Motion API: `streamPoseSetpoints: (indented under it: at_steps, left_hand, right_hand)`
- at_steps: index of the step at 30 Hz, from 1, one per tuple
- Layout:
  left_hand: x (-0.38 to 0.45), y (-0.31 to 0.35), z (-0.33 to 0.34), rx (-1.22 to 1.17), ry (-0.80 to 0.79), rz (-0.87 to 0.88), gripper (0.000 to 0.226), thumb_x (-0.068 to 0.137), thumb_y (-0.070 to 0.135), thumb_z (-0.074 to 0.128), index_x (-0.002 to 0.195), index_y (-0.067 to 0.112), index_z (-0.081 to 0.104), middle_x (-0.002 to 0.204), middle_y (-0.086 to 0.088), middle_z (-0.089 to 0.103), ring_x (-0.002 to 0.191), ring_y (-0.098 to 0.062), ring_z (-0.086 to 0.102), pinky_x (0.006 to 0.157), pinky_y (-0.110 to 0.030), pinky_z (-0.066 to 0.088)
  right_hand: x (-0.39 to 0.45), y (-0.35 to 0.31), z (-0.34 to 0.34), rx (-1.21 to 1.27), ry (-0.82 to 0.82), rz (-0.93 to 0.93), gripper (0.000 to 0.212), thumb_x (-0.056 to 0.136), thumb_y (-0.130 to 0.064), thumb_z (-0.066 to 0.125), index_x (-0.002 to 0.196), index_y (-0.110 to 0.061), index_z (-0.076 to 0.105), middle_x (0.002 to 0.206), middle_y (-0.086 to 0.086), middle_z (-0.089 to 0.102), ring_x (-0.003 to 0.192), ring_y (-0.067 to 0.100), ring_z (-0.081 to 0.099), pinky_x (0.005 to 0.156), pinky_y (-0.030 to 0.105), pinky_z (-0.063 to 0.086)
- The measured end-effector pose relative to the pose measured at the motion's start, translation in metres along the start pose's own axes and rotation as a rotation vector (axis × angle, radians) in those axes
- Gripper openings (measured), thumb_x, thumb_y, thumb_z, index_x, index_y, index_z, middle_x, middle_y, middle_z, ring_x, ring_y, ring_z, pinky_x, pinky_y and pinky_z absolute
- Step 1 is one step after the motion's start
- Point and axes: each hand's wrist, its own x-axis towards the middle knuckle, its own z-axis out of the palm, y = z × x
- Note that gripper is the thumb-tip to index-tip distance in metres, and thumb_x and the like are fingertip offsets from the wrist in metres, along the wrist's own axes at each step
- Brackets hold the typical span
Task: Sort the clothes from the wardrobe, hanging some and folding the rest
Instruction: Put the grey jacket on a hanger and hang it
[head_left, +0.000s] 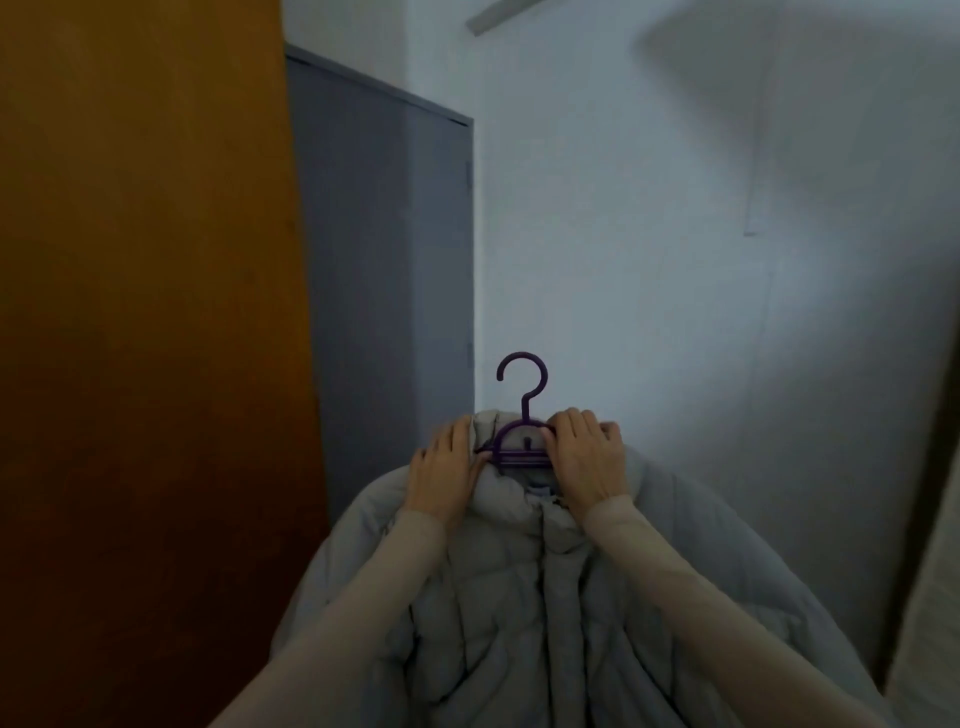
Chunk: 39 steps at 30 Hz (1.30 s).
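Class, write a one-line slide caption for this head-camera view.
Both hands, left and right, grip a padded grey jacket's collar around a purple plastic hanger, hook free.

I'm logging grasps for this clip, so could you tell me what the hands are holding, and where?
Both hands hold the grey puffer jacket at its collar, left hand and right hand either side of the purple hanger.

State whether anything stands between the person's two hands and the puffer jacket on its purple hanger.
Nothing visible does: the left hand and right hand already grip the grey quilted puffer jacket at its collar, beside the purple plastic hanger.
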Motion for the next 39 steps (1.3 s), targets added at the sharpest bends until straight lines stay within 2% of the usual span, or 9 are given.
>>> streamPoseSetpoints:
  at_steps: [11,14,17,20,22,24,33,37,39]
  left_hand:
    - [-0.073,-0.116,-0.09,0.392,0.035,-0.135,0.057,0.1,0.044,0.026,0.147,0.012,0.019,0.146,-0.007,0.032,0.132,-0.021,0.035,0.101,-0.032,0.035]
    - [-0.093,-0.155,-0.132,0.426,0.099,-0.118,0.053,0.087,0.041,0.059,0.126,0.007,0.05,0.11,-0.011,0.062,0.094,-0.024,0.063,0.07,-0.035,0.052]
    - [-0.117,-0.196,-0.169,0.486,0.19,-0.124,0.053,0.065,0.035,0.083,0.103,0.005,0.062,0.084,-0.008,0.065,0.069,-0.023,0.065,0.051,-0.033,0.052]
    - [-0.14,-0.223,-0.217,0.521,0.2,-0.176,0.052,0.077,0.036,0.075,0.115,0.005,0.059,0.098,-0.01,0.064,0.085,-0.025,0.064,0.064,-0.037,0.053]
    - [-0.153,-0.241,-0.248,0.539,0.169,-0.239,0.052,0.096,0.041,0.046,0.137,0.009,0.038,0.126,-0.009,0.05,0.114,-0.024,0.052,0.088,-0.038,0.045]
    - [-0.165,-0.259,-0.277,0.592,0.225,-0.253,0.052,0.1,0.043,0.03,0.144,0.014,0.023,0.137,-0.004,0.039,0.125,-0.019,0.04,0.099,-0.034,0.037]
    - [-0.205,-0.324,-0.41,0.766,0.358,-0.398,0.049,0.1,0.044,0.031,0.14,0.016,0.026,0.133,-0.004,0.04,0.121,-0.019,0.043,0.095,-0.035,0.039]
    - [-0.208,-0.357,-0.464,0.835,0.405,-0.486,0.05,0.099,0.042,0.033,0.14,0.013,0.026,0.135,-0.005,0.039,0.123,-0.021,0.041,0.093,-0.036,0.04]
    - [-0.207,-0.374,-0.493,0.844,0.431,-0.505,0.05,0.099,0.042,0.034,0.139,0.012,0.028,0.133,-0.006,0.04,0.122,-0.022,0.041,0.091,-0.038,0.04]
  right_hand:
    - [0.007,-0.159,-0.011,0.14,0.088,-0.061,0.027,0.091,-0.03,0.042,0.081,-0.014,0.06,0.069,0.004,0.058,0.058,0.023,0.055,0.051,0.029,0.04]
    - [0.016,-0.216,-0.023,0.177,0.094,-0.018,0.03,0.097,-0.034,0.036,0.087,-0.015,0.058,0.07,0.004,0.059,0.058,0.023,0.055,0.052,0.029,0.04]
    - [0.028,-0.273,-0.042,0.213,0.056,0.013,0.048,0.101,-0.037,0.026,0.08,-0.015,0.063,0.07,0.003,0.059,0.06,0.021,0.055,0.051,0.029,0.04]
    - [0.044,-0.328,-0.064,0.269,0.041,0.006,0.041,0.094,-0.038,0.035,0.079,-0.014,0.064,0.072,0.003,0.06,0.061,0.02,0.056,0.052,0.028,0.041]
    - [0.058,-0.364,-0.079,0.319,0.032,0.001,0.038,0.092,-0.038,0.037,0.079,-0.014,0.064,0.074,0.004,0.059,0.063,0.02,0.056,0.052,0.028,0.041]
    - [0.073,-0.396,-0.092,0.354,0.029,-0.017,0.038,0.092,-0.038,0.036,0.079,-0.015,0.063,0.074,0.004,0.058,0.063,0.021,0.055,0.052,0.028,0.041]
    - [0.152,-0.525,-0.162,0.588,0.023,-0.084,0.039,0.09,-0.037,0.034,0.074,-0.015,0.063,0.068,0.003,0.056,0.059,0.019,0.055,0.049,0.026,0.039]
    - [0.196,-0.58,-0.189,0.689,-0.026,-0.129,0.022,0.078,-0.036,0.069,0.071,-0.016,0.064,0.068,0.002,0.058,0.061,0.019,0.057,0.05,0.025,0.038]
    - [0.217,-0.604,-0.202,0.774,-0.064,-0.155,0.021,0.082,-0.035,0.067,0.082,-0.015,0.063,0.08,0.004,0.059,0.074,0.021,0.059,0.058,0.028,0.036]
